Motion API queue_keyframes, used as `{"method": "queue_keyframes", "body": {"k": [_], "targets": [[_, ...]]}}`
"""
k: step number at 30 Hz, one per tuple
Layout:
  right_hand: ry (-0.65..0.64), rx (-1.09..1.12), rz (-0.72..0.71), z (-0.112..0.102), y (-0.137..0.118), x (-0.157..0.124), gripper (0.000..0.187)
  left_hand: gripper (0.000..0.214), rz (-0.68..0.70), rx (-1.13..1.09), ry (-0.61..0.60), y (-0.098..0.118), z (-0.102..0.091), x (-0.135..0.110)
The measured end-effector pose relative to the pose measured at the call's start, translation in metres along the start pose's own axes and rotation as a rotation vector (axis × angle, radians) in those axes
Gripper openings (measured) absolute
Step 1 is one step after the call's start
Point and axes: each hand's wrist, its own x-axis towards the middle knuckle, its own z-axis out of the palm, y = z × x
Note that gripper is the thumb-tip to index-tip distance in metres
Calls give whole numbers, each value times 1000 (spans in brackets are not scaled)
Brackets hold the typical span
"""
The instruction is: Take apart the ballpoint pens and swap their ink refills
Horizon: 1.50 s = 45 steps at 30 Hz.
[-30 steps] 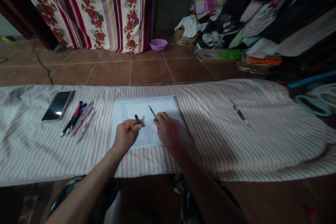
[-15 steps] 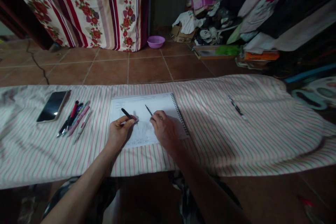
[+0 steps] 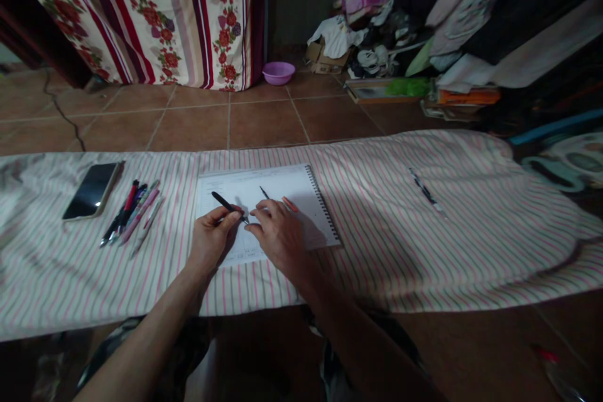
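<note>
A white spiral notebook (image 3: 296, 191) lies open on a pink-striped cloth (image 3: 400, 232). My left hand (image 3: 211, 242) is closed on a black pen (image 3: 226, 204), whose barrel points up and left over the page. My right hand (image 3: 277, 235) rests on the page beside it, fingers pinched round a thin dark pen (image 3: 264, 192); its fingertips almost touch the left hand's pen tip. An orange tip (image 3: 291, 204) shows at the right hand's far side.
A dark phone (image 3: 92, 198) and a bunch of coloured pens (image 3: 134, 212) lie left of the notebook. Another pen (image 3: 426, 193) lies to the right. Beyond the cloth are a tiled floor, a floral curtain (image 3: 155, 12), a purple bowl (image 3: 277, 72) and piled clothes (image 3: 424, 19).
My left hand's pen has tilted from upright to lying back toward the left. My right hand has slid left, closing on the left hand.
</note>
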Motion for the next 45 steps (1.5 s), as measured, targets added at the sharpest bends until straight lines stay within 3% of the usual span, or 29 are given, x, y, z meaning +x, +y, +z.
{"method": "queue_keyframes", "body": {"k": [11, 24, 33, 40, 45], "targets": [[-100, -48, 1, -3, -8, 5, 9, 26, -37, -34, 36, 19, 3, -5], [-75, -64, -28, -5, -6, 4, 4, 27, -24, -142, 44, 23, -2, 0], [-102, -3, 74, -1, -7, 6, 8, 24, -63, -265, 75, 25, -9, 9], [-80, 107, 188, -1, -6, 8, 11, 12, -280, -361, 30, 30, -8, 11], [-28, 186, 233, 0, -2, 10, 9, 15, -231, -275, -15, 28, -3, 8]]}}
